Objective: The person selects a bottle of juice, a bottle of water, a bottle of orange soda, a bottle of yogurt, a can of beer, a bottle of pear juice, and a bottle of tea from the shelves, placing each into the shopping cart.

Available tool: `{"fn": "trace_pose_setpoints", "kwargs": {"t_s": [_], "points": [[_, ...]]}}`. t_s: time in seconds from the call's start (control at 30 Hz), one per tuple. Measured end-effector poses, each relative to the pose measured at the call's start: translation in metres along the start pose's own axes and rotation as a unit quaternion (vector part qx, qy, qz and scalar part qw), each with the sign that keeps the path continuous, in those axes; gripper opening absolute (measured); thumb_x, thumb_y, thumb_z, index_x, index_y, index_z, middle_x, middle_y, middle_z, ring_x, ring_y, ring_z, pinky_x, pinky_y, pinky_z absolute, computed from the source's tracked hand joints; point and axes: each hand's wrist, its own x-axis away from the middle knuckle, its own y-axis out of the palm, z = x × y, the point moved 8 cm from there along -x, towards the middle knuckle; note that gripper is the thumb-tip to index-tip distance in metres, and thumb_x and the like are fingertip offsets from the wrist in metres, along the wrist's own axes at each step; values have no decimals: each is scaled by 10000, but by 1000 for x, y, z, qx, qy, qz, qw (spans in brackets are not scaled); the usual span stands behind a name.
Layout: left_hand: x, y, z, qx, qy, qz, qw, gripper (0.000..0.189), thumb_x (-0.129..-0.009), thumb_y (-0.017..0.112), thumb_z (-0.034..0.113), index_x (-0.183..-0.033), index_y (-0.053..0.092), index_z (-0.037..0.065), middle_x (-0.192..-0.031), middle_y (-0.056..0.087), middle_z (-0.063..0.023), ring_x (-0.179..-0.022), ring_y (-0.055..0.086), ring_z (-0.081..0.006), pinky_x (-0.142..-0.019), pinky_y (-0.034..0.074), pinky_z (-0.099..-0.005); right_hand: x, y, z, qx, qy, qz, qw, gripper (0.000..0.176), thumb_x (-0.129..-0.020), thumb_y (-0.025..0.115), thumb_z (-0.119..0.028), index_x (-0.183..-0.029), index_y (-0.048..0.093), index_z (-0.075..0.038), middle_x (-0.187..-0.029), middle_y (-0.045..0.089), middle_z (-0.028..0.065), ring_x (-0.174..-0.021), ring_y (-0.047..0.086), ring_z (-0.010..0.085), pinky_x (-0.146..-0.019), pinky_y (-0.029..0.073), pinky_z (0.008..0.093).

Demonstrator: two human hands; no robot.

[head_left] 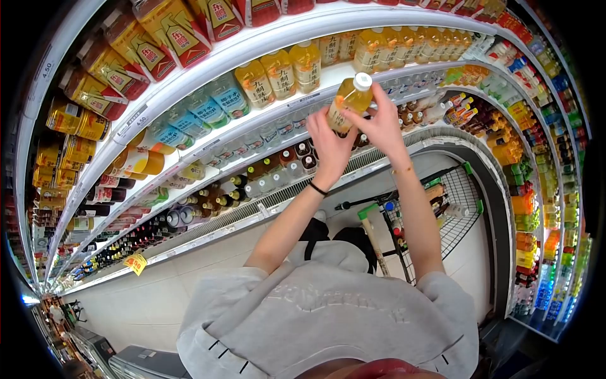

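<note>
Both of my hands are closed around one drink bottle [355, 95], filled with yellow liquid and topped with a white cap. It tilts, with the cap toward the upper right, in front of the shelves. My left hand [332, 140] wraps its lower left side, a dark band on the wrist. On the right side, my right hand [382, 124] grips it with the thumb across the front. Similar yellow bottles [306, 66] stand on the shelf just behind, in a row that continues to the right.
A wire shopping cart [457, 218] with several items in it stands to my right. Curved drink shelves [183, 142] wrap around in front and along both sides. Blue-labelled bottles [208, 108] sit left of the yellow ones. A yellow price tag [135, 263] sticks out at lower left.
</note>
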Motion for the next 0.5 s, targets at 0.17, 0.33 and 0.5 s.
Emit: {"fn": "trace_pose_setpoints", "kwargs": {"t_s": [0.17, 0.33, 0.5], "points": [[-41, 41, -8, 89, -27, -36, 995, 890, -766, 792, 96, -1488, 302, -80, -1391, 386, -298, -1320, 417, -497, -1128, 382, -514, -68, -1, 26, 6, -57, -46, 997, 704, -860, 841, -99, -1464, 488, -14, -1378, 566, 108, -1292, 587, 220, -1011, 577, 372], [-72, 68, -21, 64, -15, -49, 997, 961, -746, 718, 78, -1534, 209, -133, -1494, 315, -348, -1408, 374, -525, -1186, 352, -506, -116, 0, 51, 122, -97, -73, 985, 676, -867, 830, -92, -1448, 492, -20, -1357, 503, 97, -1242, 590, 244, -991, 575, 367], [-86, 99, -38, 71, -49, -70, 994, 924, -752, 692, 74, -1519, 229, -153, -1504, 314, -351, -1425, 357, -523, -1202, 335, -496, -154, -3, 92, 263, -85, -92, 957, 619, -870, 849, -198, -1350, 531, 28, -1157, 592, 134, -1074, 632, 249, -878, 557, 361]]}}
